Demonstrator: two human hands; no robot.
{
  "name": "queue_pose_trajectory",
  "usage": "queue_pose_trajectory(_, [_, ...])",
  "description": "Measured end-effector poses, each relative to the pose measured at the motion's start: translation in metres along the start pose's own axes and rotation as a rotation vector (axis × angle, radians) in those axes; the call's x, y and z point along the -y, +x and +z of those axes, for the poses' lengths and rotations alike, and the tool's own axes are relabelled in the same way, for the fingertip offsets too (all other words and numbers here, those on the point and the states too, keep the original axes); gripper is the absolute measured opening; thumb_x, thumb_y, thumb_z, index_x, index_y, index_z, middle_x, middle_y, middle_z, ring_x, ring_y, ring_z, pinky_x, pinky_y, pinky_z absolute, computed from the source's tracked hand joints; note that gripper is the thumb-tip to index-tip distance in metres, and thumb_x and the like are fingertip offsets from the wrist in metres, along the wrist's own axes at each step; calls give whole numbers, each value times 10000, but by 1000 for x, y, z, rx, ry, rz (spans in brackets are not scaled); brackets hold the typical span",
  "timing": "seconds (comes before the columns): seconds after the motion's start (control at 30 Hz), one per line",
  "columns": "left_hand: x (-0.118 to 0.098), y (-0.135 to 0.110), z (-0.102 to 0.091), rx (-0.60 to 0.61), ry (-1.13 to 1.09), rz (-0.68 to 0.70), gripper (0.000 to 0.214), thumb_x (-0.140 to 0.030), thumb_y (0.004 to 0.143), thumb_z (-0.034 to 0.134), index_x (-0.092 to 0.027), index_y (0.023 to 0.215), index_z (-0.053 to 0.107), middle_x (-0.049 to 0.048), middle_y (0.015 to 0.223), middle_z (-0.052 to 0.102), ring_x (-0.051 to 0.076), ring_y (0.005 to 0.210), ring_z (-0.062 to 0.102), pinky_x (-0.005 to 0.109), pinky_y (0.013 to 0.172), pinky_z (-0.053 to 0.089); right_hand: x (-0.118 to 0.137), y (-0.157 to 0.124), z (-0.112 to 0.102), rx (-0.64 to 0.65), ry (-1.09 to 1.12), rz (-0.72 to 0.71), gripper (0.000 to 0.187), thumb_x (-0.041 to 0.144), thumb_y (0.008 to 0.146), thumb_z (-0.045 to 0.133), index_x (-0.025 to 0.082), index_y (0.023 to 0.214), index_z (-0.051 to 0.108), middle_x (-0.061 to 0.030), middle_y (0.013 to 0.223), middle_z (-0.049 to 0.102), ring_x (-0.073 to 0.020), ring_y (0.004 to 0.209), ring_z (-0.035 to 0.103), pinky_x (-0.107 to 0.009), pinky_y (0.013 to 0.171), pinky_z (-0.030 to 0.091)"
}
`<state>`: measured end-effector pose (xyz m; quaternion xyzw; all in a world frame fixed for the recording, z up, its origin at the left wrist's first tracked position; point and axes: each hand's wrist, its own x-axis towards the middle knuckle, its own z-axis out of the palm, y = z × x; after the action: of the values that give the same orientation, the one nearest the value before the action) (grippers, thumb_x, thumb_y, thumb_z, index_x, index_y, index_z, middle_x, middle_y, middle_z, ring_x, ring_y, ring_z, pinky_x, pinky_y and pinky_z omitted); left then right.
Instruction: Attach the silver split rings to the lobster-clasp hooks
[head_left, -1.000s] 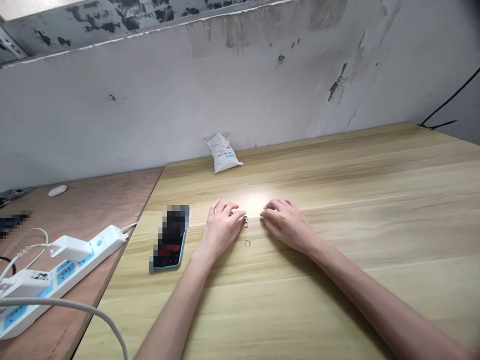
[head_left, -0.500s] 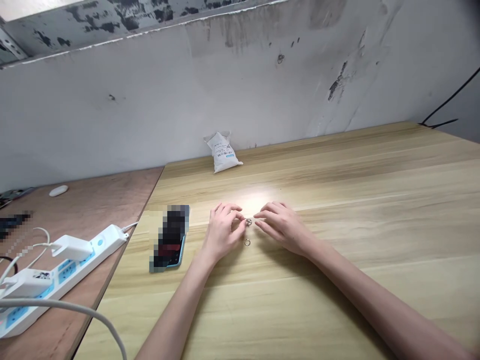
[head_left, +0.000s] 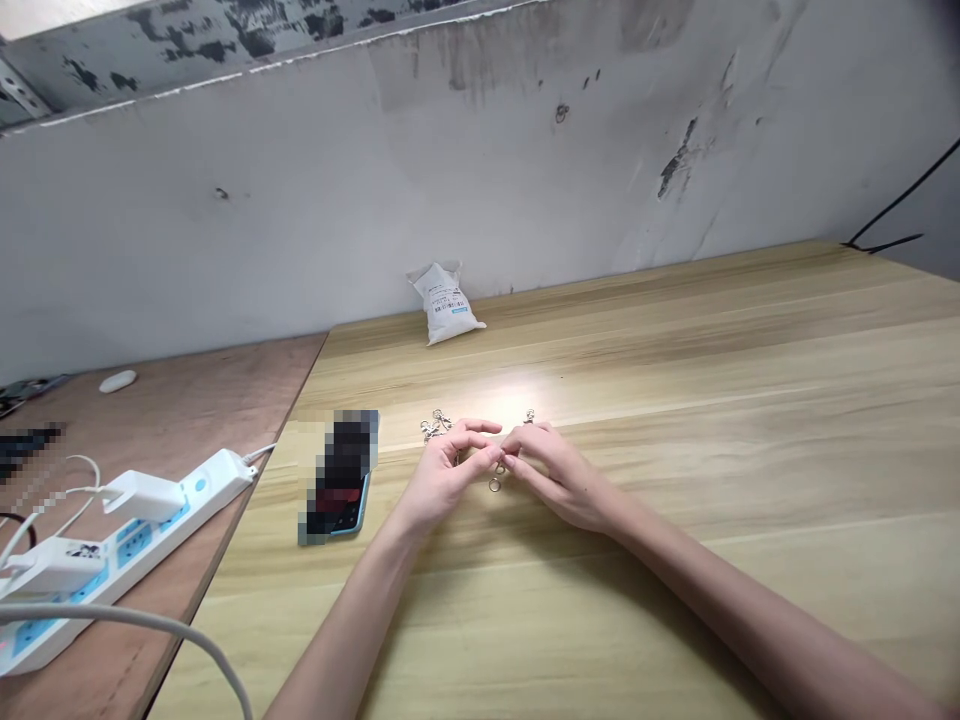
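Observation:
Above the wooden table my left hand (head_left: 450,472) pinches with thumb and forefinger, its other fingers loosely curled. The fingertips of my right hand (head_left: 559,470) meet those of the left in a pinch. A small metal ring (head_left: 500,468) shows just below the joined fingertips; the fingers hide part of it. A second metal ring (head_left: 495,485) lies on the table right beneath. Several small metal clasps (head_left: 435,425) lie beyond my left hand, partly covered by it. Another metal clasp (head_left: 530,415) sits just behind my right hand's knuckles.
A phone (head_left: 341,480) lies to the left of my left hand. Near the wall stands a white plastic packet (head_left: 448,305). On the lower brown surface at left are a power strip (head_left: 217,482) with chargers, a cable (head_left: 150,612) and a white oval object (head_left: 118,381).
My hands have come together, fingertips now touching, with the right moved left. The clasps behind both hands have come into sight. The ring on the table has stayed put.

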<state>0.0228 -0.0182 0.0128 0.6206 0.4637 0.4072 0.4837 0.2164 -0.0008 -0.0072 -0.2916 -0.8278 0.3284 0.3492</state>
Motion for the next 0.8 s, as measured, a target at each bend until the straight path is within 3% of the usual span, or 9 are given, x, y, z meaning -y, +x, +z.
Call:
queue_pose_trajectory(0.1, [0, -1, 1, -5, 39, 22, 207, -342, 890, 609, -188, 794, 707, 107, 1193, 633, 234, 1103, 633, 377, 903, 542, 3, 0, 1, 6, 58, 56, 232, 280, 1019, 394, 215, 903, 584, -16, 873, 669, -166, 845, 572, -332, 852, 402])
queue_pose_trajectory(0.23, [2, -2, 3, -74, 301, 149, 130, -290, 902, 597, -210, 848, 685, 78, 1160, 644, 223, 1124, 609, 390, 937, 510, 1, 2, 0, -19, 123, 142, 265, 316, 984, 420, 205, 772, 533, 3, 733, 590, -156, 713, 508, -295, 709, 405])
queue_pose_trajectory(0.4, [3, -3, 5, -146, 735, 565, 170, -162, 899, 593, -263, 980, 702, 56, 1131, 648, 216, 1127, 566, 391, 966, 459, 0, 3, -5, 50, 287, 291, 296, 319, 926, 414, 202, 657, 442, 27, 640, 456, -127, 605, 408, -257, 575, 339])
queue_pose_trajectory(0.5, [4, -4, 7, -166, 931, 732, 207, -109, 873, 603, -265, 959, 707, 51, 1132, 668, 230, 1149, 563, 381, 935, 460, 0, 2, -7, 114, 320, 363, 260, 277, 870, 437, 197, 623, 423, 39, 610, 411, -112, 578, 364, -246, 541, 293])
queue_pose_trajectory(0.67, [3, -5, 6, -183, 1084, 883, 186, -96, 821, 656, -249, 917, 701, 42, 1121, 697, 241, 1141, 591, 373, 902, 464, 0, 2, -10, 243, 468, 462, 311, 287, 887, 418, 186, 593, 441, 37, 564, 463, -97, 536, 395, -243, 537, 306])
queue_pose_trajectory(0.8, [1, -7, 6, -157, 1128, 923, 175, -100, 812, 664, -239, 914, 691, 40, 1149, 698, 233, 1157, 591, 372, 927, 470, -1, 1, -11, 268, 607, 569, 322, 267, 863, 414, 198, 550, 393, 51, 462, 416, -88, 450, 374, -240, 478, 277])
